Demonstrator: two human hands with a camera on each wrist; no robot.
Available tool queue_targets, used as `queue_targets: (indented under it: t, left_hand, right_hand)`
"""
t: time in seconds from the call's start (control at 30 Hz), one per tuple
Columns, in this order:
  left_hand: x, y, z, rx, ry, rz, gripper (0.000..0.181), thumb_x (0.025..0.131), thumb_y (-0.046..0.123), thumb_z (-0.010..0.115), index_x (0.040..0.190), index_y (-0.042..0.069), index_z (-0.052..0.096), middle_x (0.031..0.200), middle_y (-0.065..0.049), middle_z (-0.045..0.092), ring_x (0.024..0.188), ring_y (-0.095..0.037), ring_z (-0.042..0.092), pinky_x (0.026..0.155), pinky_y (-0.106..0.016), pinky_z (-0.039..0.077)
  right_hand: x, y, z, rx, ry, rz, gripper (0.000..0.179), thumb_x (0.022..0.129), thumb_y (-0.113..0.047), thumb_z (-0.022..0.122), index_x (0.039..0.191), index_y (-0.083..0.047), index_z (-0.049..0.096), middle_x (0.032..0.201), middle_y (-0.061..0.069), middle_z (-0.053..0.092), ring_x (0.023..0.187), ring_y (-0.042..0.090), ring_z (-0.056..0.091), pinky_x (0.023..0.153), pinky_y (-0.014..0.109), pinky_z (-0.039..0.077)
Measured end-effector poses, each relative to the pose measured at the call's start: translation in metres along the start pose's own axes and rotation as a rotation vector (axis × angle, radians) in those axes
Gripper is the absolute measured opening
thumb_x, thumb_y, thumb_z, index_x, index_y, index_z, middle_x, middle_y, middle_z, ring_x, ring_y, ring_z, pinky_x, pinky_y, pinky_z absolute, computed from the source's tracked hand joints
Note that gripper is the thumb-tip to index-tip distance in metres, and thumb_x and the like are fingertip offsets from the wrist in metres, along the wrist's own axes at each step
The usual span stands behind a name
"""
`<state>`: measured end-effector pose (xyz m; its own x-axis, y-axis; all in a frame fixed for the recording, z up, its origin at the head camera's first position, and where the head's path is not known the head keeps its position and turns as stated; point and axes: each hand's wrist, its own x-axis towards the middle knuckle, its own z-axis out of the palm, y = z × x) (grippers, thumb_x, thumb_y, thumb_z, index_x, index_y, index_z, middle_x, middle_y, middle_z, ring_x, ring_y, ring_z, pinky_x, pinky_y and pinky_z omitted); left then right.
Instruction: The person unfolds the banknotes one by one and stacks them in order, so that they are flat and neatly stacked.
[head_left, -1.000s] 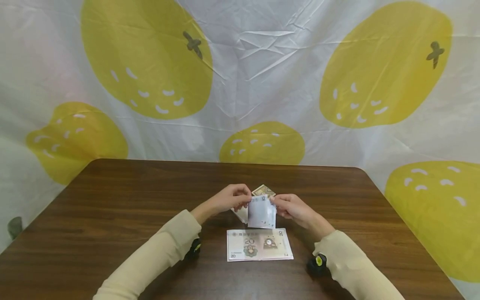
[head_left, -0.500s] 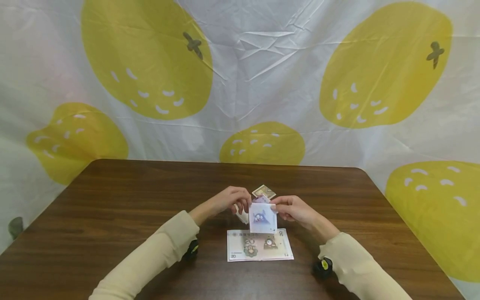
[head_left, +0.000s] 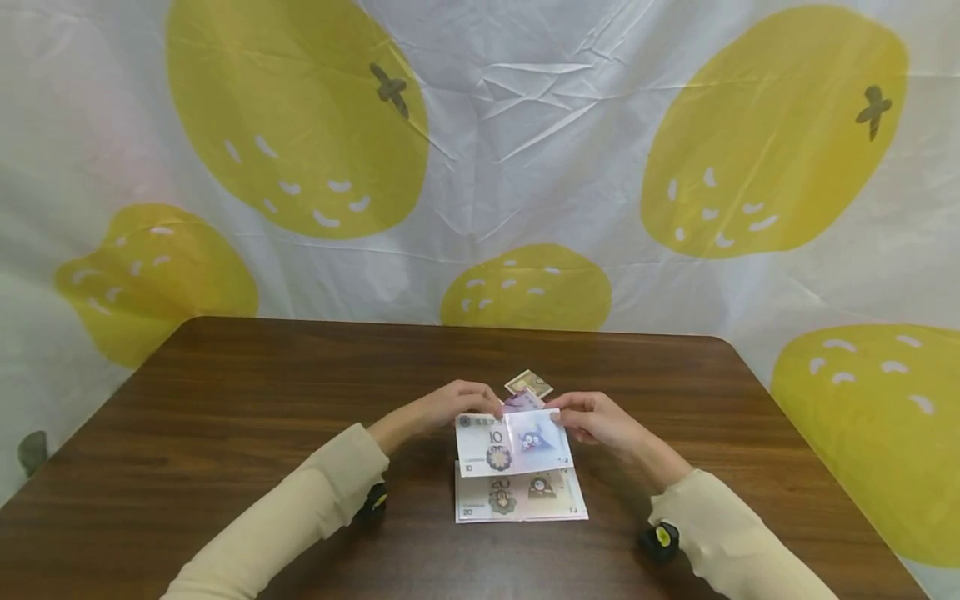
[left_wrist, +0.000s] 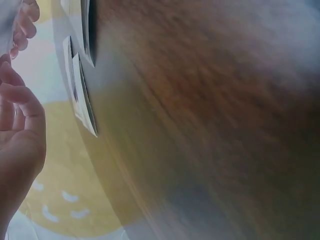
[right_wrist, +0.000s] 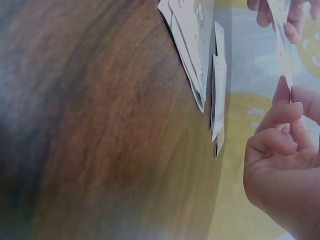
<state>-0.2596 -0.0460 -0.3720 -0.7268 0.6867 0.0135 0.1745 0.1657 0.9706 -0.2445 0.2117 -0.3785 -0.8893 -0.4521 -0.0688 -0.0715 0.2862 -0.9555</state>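
A 10 play banknote (head_left: 480, 450) is spread out between both hands, its printed face toward the head camera and a crease down its middle. My left hand (head_left: 457, 402) pinches its top edge near the crease. At the upper right corner, thumb and fingers of my right hand (head_left: 600, 423) hold it. In the right wrist view the banknote (right_wrist: 283, 50) stands nearly edge-on between the two hands. Below it lies a stack of 20 notes (head_left: 483, 507), its upper part covered by the held note.
Behind the held note lie a purple note (head_left: 522, 402) and a brownish note (head_left: 529, 382), partly overlapping. Dark wood tabletop (head_left: 300, 367) spreads around them. A white curtain with yellow fruit prints (head_left: 525, 287) hangs along the far edge.
The folded 10 note has been opened out to its full width and brought toward the person, now overlapping the 20 stack. The right hand has shifted slightly right.
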Motion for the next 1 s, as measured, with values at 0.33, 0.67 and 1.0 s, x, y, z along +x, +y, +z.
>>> queue_targets:
  t: [0.33, 0.67, 1.0]
  left_hand:
    - [-0.011, -0.006, -0.003, 0.17, 0.03, 0.022, 0.015, 0.081, 0.001, 0.052, 0.095, 0.0, 0.059, 0.076, -0.002, 0.056, 0.055, -0.01, 0.045, 0.048, -0.025, 0.038]
    - [-0.021, -0.011, 0.0, 0.145, 0.011, 0.009, 0.018, 0.08, 0.0, 0.056, 0.098, -0.001, 0.056, 0.06, 0.0, 0.05, 0.046, -0.011, 0.042, 0.045, -0.025, 0.037]
    - [-0.027, -0.014, 0.002, 0.155, -0.053, -0.014, 0.014, 0.08, -0.001, 0.058, 0.093, -0.001, 0.057, 0.06, -0.001, 0.05, 0.049, -0.015, 0.042, 0.045, -0.023, 0.036]
  right_hand:
    - [-0.008, -0.001, -0.003, -0.03, 0.019, 0.011, 0.027, 0.084, -0.007, 0.055, 0.105, 0.01, 0.056, 0.055, 0.0, 0.041, 0.045, 0.008, 0.034, 0.04, 0.021, 0.025]
    - [-0.018, 0.001, -0.002, -0.048, 0.011, 0.048, 0.027, 0.084, -0.01, 0.056, 0.106, 0.007, 0.057, 0.056, -0.001, 0.042, 0.046, 0.009, 0.035, 0.04, 0.02, 0.025]
    - [-0.023, 0.007, -0.001, -0.03, -0.021, 0.049, 0.027, 0.083, -0.011, 0.058, 0.105, 0.005, 0.057, 0.056, -0.001, 0.042, 0.045, 0.008, 0.034, 0.04, 0.02, 0.024]
